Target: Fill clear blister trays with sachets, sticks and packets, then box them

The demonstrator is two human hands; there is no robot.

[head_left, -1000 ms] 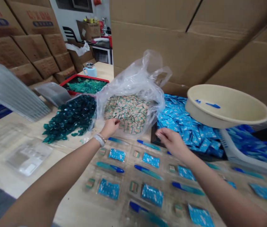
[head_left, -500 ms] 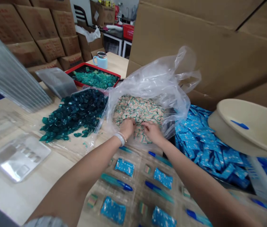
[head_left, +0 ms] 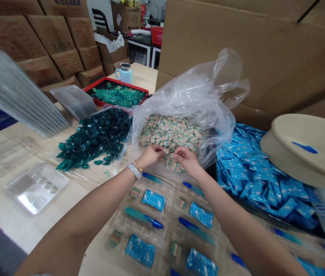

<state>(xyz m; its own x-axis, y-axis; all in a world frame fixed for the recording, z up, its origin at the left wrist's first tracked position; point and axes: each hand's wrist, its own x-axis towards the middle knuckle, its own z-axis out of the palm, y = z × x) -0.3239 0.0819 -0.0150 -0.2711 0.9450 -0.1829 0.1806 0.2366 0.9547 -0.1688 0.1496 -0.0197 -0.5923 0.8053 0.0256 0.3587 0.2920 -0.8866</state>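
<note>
My left hand (head_left: 151, 155) and my right hand (head_left: 186, 159) rest side by side at the near edge of a heap of small beige-and-green sachets (head_left: 169, 134), their fingers curled down into it. Whether they pinch any sachets is hidden. The heap lies in a clear plastic bag (head_left: 199, 92), which is bunched up behind it. To the left is a pile of dark teal capsule-like pieces (head_left: 96, 134). Below my wrists, a clear blister tray (head_left: 171, 214) holds blue sachets, small striped packets and blue-and-teal pens.
A red-rimmed tray (head_left: 116, 84) of lighter green pieces and a pale blue mug (head_left: 124, 73) stand farther back. A heap of blue sachets (head_left: 254, 176) lies to the right under a cream basin (head_left: 306, 145). Stacked clear blister trays (head_left: 13, 92) lie left, with cardboard cartons behind.
My left hand has lifted slightly from the heap and moved a little left, and my right hand has shifted slightly right. The view has tilted slightly.
</note>
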